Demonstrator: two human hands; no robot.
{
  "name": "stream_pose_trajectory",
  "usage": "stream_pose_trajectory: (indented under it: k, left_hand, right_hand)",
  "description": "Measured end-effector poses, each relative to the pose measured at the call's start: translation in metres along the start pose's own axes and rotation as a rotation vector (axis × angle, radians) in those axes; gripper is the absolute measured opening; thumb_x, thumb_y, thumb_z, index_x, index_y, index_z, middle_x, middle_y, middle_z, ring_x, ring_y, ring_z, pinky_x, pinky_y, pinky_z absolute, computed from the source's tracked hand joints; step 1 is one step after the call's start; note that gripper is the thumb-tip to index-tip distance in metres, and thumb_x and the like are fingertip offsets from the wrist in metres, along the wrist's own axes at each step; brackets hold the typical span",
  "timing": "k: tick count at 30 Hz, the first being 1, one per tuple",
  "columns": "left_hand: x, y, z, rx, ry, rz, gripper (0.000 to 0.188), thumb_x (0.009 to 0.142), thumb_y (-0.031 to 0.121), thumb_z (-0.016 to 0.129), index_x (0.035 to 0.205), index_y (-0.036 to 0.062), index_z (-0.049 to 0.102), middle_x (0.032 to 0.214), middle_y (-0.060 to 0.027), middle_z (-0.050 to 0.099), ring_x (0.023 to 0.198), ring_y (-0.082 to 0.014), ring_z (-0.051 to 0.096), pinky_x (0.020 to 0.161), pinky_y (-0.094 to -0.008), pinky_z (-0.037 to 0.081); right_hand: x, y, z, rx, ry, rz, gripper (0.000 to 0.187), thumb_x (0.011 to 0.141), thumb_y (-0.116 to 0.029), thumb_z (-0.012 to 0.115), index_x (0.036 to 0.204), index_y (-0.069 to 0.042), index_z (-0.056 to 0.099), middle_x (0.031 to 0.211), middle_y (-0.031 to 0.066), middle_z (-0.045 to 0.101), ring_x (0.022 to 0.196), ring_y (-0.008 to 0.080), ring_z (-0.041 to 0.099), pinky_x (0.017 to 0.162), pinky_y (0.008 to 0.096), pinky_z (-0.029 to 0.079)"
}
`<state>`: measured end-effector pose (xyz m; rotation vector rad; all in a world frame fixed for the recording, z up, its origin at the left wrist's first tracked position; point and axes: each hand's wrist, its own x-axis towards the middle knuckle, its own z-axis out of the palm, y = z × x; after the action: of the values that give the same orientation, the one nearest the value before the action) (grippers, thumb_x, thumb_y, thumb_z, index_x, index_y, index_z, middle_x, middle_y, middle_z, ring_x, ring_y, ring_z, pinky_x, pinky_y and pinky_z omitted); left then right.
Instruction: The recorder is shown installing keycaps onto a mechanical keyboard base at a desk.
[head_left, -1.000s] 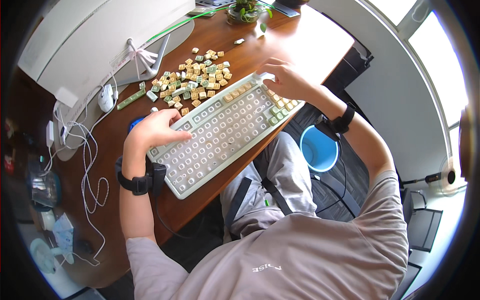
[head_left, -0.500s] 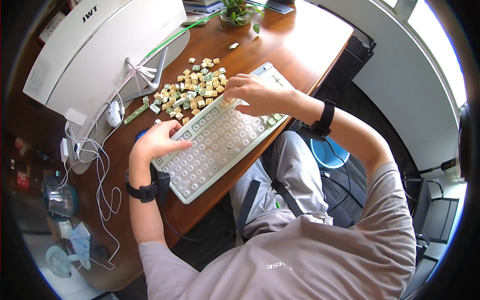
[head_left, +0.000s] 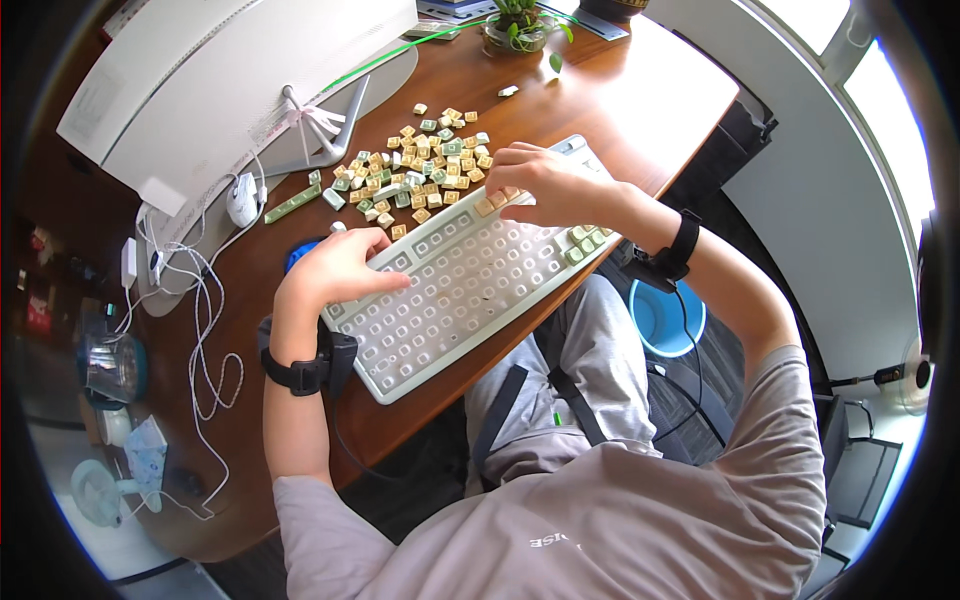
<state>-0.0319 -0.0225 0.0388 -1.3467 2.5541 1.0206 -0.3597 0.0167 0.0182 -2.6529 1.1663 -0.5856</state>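
The keyboard (head_left: 455,325) is positioned on the wooden desk (head_left: 650,95), set aslant along the near edge, with most key positions left bare. A rigid, moderately heavy body and a smooth case are to be expected; it is best held by the long rims, with the exposed positions spared from side load. The loose keycaps (head_left: 453,148), piled beyond the far rim, are likely light, hard and easily scattered, and are best pinched by 2 opposite sides. The left hand (head_left: 335,272) is placed at the far left rim, thumb laid over the bare positions, fingers partly curled; whether the rim is clamped cannot be told. The right hand (head_left: 552,188) is held half-curled over the tan keycaps (head_left: 485,208); whether 1 is pinched is hidden.
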Motion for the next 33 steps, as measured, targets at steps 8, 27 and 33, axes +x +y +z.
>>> stream_pose_trajectory:
  k: [8,27,33]
  left_hand:
    - [-0.027,0.036,-0.009,0.132,0.098,0.018,0.056,0.08,0.039,0.08,0.117,-0.0011,0.068,0.104,-0.0193,0.071,0.096,-0.0305,0.07,0.086,-0.0399,0.055]
    - [0.061,0.117,0.025,0.585,0.283,0.392,0.028,0.082,0.015,0.074,0.108,0.0056,0.069,0.109,-0.0105,0.067,0.104,-0.0329,0.064,0.09,-0.0422,0.053]
    - [0.065,0.114,0.033,0.609,0.298,0.367,0.021,0.08,0.012,0.076,0.098,0.005,0.07,0.103,-0.0103,0.067,0.097,-0.0333,0.065,0.085,-0.0415,0.054]
  right_hand:
    - [-0.003,0.019,0.017,0.249,0.203,-0.017,0.008,0.083,-0.007,0.075,0.09,-0.004,0.07,0.093,0.0093,0.061,0.098,0.0284,0.061,0.085,0.0376,0.051]
    - [0.024,0.02,-0.005,0.241,-0.253,0.421,0.043,0.074,-0.033,0.081,0.112,-0.014,0.076,0.103,0.0085,0.076,0.098,0.026,0.072,0.089,0.0406,0.053]
    - [0.029,0.024,-0.001,0.187,-0.302,0.417,0.045,0.074,-0.034,0.08,0.115,-0.015,0.075,0.108,0.0077,0.075,0.102,0.0257,0.07,0.089,0.0392,0.052]
